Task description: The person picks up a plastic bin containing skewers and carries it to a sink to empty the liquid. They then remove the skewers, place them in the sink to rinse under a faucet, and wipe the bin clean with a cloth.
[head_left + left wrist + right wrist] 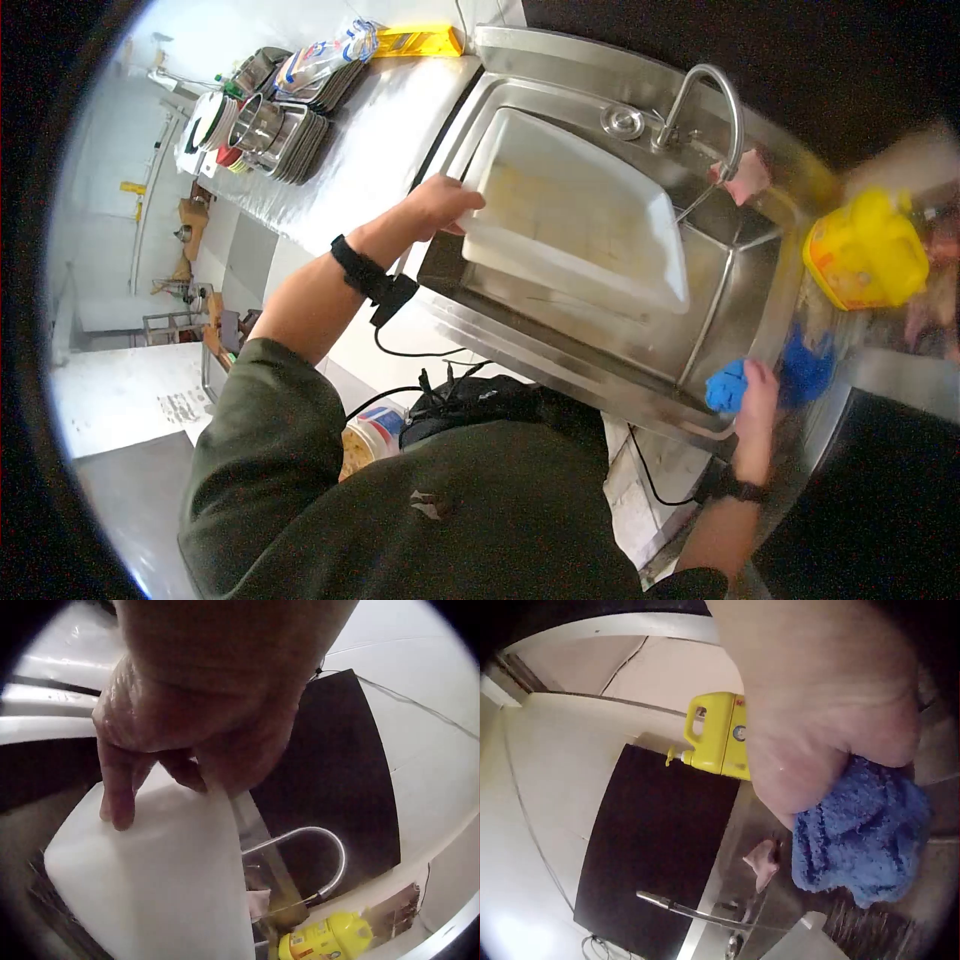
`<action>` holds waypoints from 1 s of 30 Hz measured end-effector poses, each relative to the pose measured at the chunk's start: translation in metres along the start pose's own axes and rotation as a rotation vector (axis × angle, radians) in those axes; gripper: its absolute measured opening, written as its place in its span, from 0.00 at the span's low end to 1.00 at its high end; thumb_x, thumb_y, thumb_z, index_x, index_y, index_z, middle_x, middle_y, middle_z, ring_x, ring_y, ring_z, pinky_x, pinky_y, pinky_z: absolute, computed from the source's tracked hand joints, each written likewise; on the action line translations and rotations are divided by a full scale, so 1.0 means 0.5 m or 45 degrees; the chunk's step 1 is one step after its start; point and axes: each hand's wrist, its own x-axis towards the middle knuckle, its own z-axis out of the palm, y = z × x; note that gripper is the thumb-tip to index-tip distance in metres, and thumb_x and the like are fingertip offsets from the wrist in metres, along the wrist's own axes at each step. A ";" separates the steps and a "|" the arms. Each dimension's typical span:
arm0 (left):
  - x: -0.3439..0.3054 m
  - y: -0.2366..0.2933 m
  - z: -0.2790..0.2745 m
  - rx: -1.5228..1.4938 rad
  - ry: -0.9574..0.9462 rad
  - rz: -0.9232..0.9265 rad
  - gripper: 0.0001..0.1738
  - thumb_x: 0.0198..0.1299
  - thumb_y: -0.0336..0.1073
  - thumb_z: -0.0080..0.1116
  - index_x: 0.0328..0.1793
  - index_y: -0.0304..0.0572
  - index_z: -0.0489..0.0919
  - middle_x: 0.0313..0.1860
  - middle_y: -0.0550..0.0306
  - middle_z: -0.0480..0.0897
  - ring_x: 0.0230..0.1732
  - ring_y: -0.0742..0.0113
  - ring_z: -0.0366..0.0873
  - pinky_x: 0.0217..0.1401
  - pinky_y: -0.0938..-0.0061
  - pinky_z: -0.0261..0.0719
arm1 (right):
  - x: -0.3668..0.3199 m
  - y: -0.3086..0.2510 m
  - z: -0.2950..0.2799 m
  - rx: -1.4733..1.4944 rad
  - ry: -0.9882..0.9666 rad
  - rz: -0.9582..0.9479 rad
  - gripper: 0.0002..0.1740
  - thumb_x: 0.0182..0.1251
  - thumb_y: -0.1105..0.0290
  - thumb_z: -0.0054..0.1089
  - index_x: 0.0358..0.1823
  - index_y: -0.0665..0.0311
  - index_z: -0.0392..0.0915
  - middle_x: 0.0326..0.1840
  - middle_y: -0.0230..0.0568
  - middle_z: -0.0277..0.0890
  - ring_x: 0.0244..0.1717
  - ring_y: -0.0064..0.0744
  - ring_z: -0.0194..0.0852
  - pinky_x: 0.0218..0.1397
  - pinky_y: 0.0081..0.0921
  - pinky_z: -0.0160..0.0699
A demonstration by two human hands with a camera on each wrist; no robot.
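My left hand [440,207] grips the rim of a white plastic tub [570,215], which is held tilted over the steel sink [735,275]. In the left wrist view, the fingers curl over the tub's edge and its pale side fills the lower middle. My right hand [760,400] holds a bunched blue cloth [859,832] near the sink's front right corner. Water runs in a thin stream from the curved faucet [738,110] toward the tub's right side. Yellowish marks show on the tub's inner face.
A yellow jug [865,250] stands right of the sink, near another blue item [805,368]. Pink cloth [745,178] lies behind the faucet. On the left counter [385,130] sit stacked trays [300,145] and a metal pot [257,122]. A bucket [370,440] stands below.
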 end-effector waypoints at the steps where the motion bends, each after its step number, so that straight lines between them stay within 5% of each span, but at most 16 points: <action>1: 0.017 -0.030 -0.015 -0.035 -0.046 0.030 0.19 0.49 0.39 0.60 0.36 0.24 0.78 0.28 0.50 0.79 0.25 0.63 0.79 0.27 0.71 0.79 | 0.033 0.025 -0.008 -0.161 0.018 -0.203 0.14 0.61 0.65 0.57 0.43 0.67 0.78 0.37 0.37 0.76 0.37 0.27 0.71 0.45 0.23 0.68; 5: -0.033 -0.030 -0.047 0.053 0.070 0.054 0.20 0.48 0.40 0.60 0.33 0.23 0.78 0.24 0.50 0.78 0.24 0.64 0.78 0.26 0.71 0.77 | 0.038 -0.057 0.009 -0.353 -0.038 -0.260 0.14 0.60 0.66 0.58 0.42 0.68 0.79 0.38 0.37 0.76 0.38 0.26 0.71 0.46 0.22 0.68; 11: -0.097 0.014 -0.073 0.282 0.191 -0.047 0.20 0.47 0.43 0.59 0.33 0.28 0.80 0.22 0.53 0.77 0.23 0.66 0.75 0.26 0.70 0.73 | 0.122 -0.212 0.076 -0.858 -0.046 -0.726 0.16 0.60 0.68 0.56 0.45 0.71 0.76 0.40 0.44 0.78 0.44 0.38 0.75 0.50 0.28 0.69; 13: -0.099 0.002 -0.079 0.422 0.240 0.088 0.19 0.50 0.41 0.59 0.34 0.25 0.80 0.22 0.53 0.78 0.21 0.67 0.73 0.27 0.69 0.73 | 0.101 -0.329 0.118 -1.218 -0.299 -0.789 0.17 0.58 0.69 0.55 0.47 0.70 0.76 0.45 0.51 0.76 0.49 0.45 0.74 0.54 0.31 0.69; 14: -0.115 0.008 -0.074 0.422 0.226 0.064 0.19 0.50 0.41 0.59 0.34 0.25 0.80 0.22 0.53 0.78 0.21 0.67 0.73 0.27 0.69 0.73 | 0.171 -0.358 0.115 -1.420 -0.506 -1.072 0.18 0.56 0.69 0.55 0.48 0.68 0.76 0.49 0.54 0.74 0.52 0.48 0.72 0.56 0.34 0.69; 18: -0.148 0.038 -0.086 0.445 0.299 0.052 0.20 0.50 0.42 0.59 0.32 0.25 0.80 0.20 0.53 0.78 0.21 0.68 0.74 0.27 0.70 0.73 | 0.217 -0.463 0.171 -1.720 -0.482 -1.136 0.19 0.57 0.67 0.54 0.50 0.65 0.75 0.48 0.54 0.73 0.54 0.53 0.69 0.59 0.36 0.67; 22: -0.155 0.019 -0.086 0.424 0.325 0.054 0.21 0.49 0.44 0.60 0.28 0.25 0.79 0.16 0.55 0.75 0.20 0.69 0.73 0.26 0.69 0.72 | 0.354 -0.472 0.222 -1.480 -0.646 -1.255 0.18 0.58 0.66 0.53 0.51 0.63 0.74 0.48 0.55 0.73 0.54 0.52 0.69 0.59 0.37 0.66; 25: -0.167 0.039 -0.082 0.542 0.355 -0.049 0.22 0.50 0.45 0.60 0.26 0.26 0.78 0.15 0.53 0.73 0.20 0.69 0.72 0.25 0.69 0.71 | 0.370 -0.495 0.278 -1.408 -0.768 -1.088 0.24 0.59 0.66 0.52 0.60 0.57 0.69 0.52 0.56 0.72 0.54 0.51 0.70 0.60 0.38 0.66; 30: -0.174 0.024 -0.083 0.474 0.264 -0.217 0.22 0.50 0.45 0.57 0.33 0.26 0.79 0.20 0.53 0.77 0.25 0.69 0.74 0.30 0.71 0.74 | 0.441 -0.482 0.332 -1.386 -0.815 -1.081 0.33 0.60 0.68 0.51 0.69 0.55 0.58 0.59 0.58 0.67 0.59 0.50 0.67 0.62 0.36 0.65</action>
